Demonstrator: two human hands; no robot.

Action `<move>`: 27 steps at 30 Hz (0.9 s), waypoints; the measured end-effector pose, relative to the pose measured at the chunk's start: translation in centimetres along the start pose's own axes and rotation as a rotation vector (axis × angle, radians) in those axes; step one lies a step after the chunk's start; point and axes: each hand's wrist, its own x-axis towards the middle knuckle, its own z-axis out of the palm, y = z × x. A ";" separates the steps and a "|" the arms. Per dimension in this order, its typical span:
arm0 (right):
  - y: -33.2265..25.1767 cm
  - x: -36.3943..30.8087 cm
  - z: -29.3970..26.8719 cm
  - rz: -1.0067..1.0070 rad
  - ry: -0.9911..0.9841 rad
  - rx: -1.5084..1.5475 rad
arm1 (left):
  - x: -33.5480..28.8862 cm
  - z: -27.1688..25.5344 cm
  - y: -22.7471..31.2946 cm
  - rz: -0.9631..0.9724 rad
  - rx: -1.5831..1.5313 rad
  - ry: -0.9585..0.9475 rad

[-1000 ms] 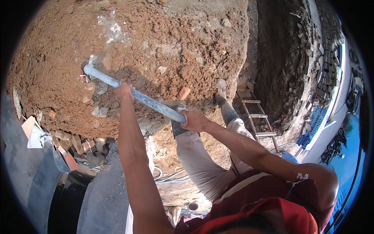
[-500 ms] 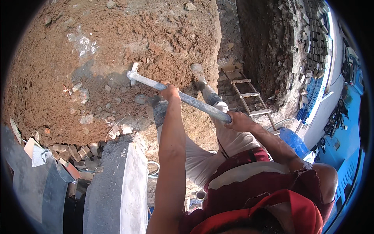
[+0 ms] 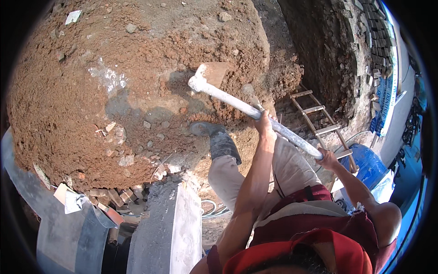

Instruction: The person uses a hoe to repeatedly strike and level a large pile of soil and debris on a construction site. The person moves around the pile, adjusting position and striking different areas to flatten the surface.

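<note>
A hoe with a pale, dirt-coated handle (image 3: pixel 292 136) slants across in front of me, its head up and to the left. The broad brown blade (image 3: pixel 216 73) is over the loose reddish soil (image 3: pixel 150 59), but I cannot tell whether it touches. My left hand (image 3: pixel 264 123) is wrapped round the middle of the handle. Around the handle's lower right end my right hand (image 3: pixel 327 160) is closed. A dark rubber boot (image 3: pixel 221 140) stands on the soil just below the hoe head.
At right a wooden ladder (image 3: pixel 319 121) leans in a trench with a rough earth wall (image 3: pixel 319 59). A blue barrel (image 3: pixel 362 162) is near its foot. A concrete wall (image 3: pixel 185 228) and broken bricks (image 3: pixel 121 197) lie at lower left. Stones dot the soil.
The hoe and both hands have moved right, and its blade face now shows. Clumps of soil now appear past the earth's right edge, above the ladder. The whole view has shifted somewhat.
</note>
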 end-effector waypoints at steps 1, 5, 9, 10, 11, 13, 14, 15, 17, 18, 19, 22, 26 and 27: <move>-3.8 2.5 0.7 -0.123 0.005 0.081 | 0.2 0.1 5.4 0.107 0.063 0.031; -26.8 13.4 -0.1 -0.545 0.069 0.251 | 2.8 2.3 28.7 0.846 0.235 0.033; -47.6 19.1 -7.0 -0.782 -0.067 0.531 | 6.5 5.6 44.8 1.069 0.838 0.416; -50.1 19.4 -8.6 -0.816 -0.061 0.522 | 7.2 6.4 47.6 1.084 1.071 0.573; -51.7 19.3 -9.5 -0.803 -0.049 0.518 | 8.0 6.8 49.4 1.067 1.332 0.718; -51.7 18.4 -10.4 -0.751 -0.025 0.510 | 9.9 7.3 51.0 0.940 1.390 0.655; -50.3 17.7 -10.4 -0.720 -0.001 0.499 | 10.7 7.5 51.3 0.784 1.347 0.527; -48.6 16.8 -10.3 -0.692 0.005 0.493 | 11.8 7.5 50.3 0.709 1.245 0.445; -43.2 15.4 -10.4 -0.625 -0.068 0.520 | 13.6 7.8 47.0 0.673 1.154 0.408; -40.3 14.6 -10.4 -0.601 -0.083 0.507 | 14.2 8.2 44.9 0.678 1.165 0.472; -37.1 13.7 -10.3 -0.590 -0.062 0.476 | 14.5 8.5 42.3 0.756 1.049 0.433; -26.9 11.3 -9.5 -0.456 -0.124 0.431 | 14.3 9.2 30.2 0.695 0.849 0.402; -10.9 7.7 -5.7 -0.294 -0.092 0.409 | 10.7 9.4 10.7 0.557 0.740 0.264; -6.9 6.7 -4.4 -0.255 -0.052 0.450 | 9.7 8.9 5.8 0.501 0.699 0.190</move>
